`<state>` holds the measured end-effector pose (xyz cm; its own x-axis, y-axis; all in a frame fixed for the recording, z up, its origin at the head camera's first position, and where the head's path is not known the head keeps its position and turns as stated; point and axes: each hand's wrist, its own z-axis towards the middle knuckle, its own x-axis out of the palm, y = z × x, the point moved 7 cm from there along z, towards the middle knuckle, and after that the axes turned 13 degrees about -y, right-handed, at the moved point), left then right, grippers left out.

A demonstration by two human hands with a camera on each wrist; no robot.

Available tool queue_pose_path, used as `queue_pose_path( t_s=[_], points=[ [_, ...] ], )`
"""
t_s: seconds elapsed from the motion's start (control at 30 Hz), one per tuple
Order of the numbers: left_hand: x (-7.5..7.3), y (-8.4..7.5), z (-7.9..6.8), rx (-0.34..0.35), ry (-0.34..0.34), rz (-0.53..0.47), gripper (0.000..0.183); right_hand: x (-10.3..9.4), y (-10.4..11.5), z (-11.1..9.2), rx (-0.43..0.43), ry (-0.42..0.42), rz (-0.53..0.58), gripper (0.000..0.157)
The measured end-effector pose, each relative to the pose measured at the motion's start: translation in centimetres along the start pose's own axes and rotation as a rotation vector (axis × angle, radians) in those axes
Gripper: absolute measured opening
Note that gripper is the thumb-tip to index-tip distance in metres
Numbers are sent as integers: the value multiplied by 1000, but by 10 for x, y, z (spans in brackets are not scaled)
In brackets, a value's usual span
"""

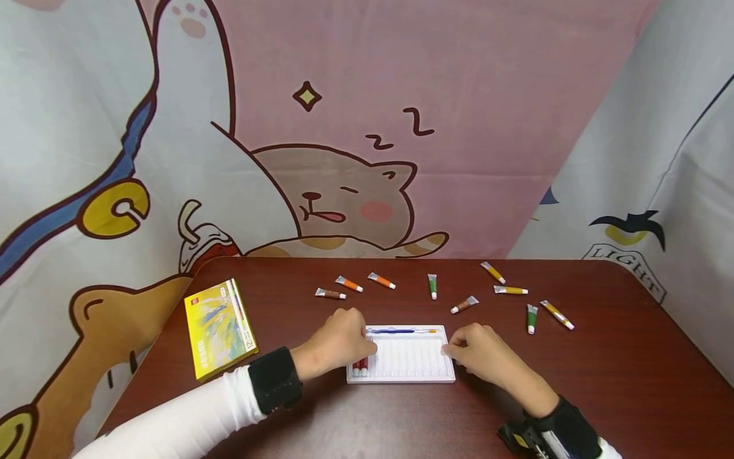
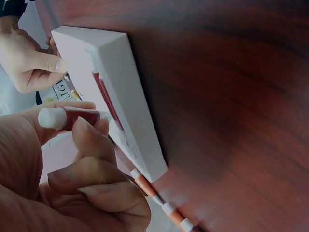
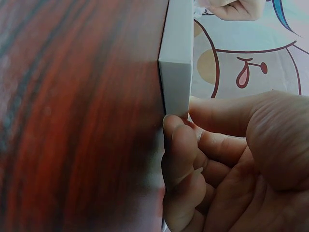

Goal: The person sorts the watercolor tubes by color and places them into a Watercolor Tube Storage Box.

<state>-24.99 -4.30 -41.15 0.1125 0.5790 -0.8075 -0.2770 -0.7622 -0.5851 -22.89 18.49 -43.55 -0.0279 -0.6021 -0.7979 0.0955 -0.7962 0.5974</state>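
Note:
A white plastic tray (image 1: 410, 358) with narrow slots lies on the table. Dark red paint tubes (image 1: 360, 367) sit in its left end, and a blue-handled paintbrush (image 1: 395, 331) lies along its far side. Over the tray's left end, my left hand (image 1: 339, 341) pinches another dark red paint tube (image 2: 75, 118) between thumb and fingers, its white cap showing in the left wrist view. My right hand (image 1: 487, 354) grips the tray's right edge, with the thumb over the rim and fingers against the side in the right wrist view.
Behind the tray lie loose paint tubes: orange (image 1: 348, 284), brown (image 1: 330, 293), green (image 1: 432, 287) and several more to the right, including yellow (image 1: 510, 290). A yellow box (image 1: 220, 331) rests at the table's left. A printed cloth (image 1: 487, 127) hangs behind the table.

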Motion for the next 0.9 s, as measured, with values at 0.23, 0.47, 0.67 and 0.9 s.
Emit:
queue_pose_path(
  t_s=[0.23,0.47,0.67,0.9],
  points=[
    [11,2,2,-7,31,25,43,2,-2,0,0,5,-4,22],
    [17,0,4,0,41,43,40,2,-5,0,14,-1,-8,20],
    [20,0,5,-19,69,55,38,2,-4,0,19,2,-6,20],
    [19,1,5,-35,88,74,37,3,-6,1,18,0,-9,19]
  ],
)
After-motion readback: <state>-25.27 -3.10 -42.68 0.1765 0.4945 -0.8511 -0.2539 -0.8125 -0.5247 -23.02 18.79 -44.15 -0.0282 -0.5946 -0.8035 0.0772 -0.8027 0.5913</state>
